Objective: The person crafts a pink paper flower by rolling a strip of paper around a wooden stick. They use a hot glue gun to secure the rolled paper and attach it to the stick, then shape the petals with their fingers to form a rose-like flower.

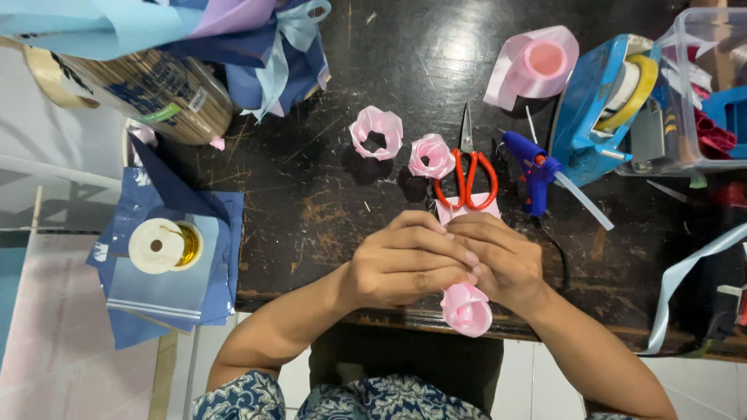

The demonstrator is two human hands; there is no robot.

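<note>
Pink satin ribbon rose sits pinched between both hands at the dark table's near edge. The left hand curls fingers over it; the right hand grips from the other side, fingers closed. A clear plastic bin at far right holds red and blue items. Red-handled scissors lie just beyond the hands.

Even, fairly bright light falls from above, leaving a pale sheen on the dark worktop near the top edge. Shadows are short and soft. Edges bow slightly, perhaps from a wide lens; focus holds throughout.
</note>
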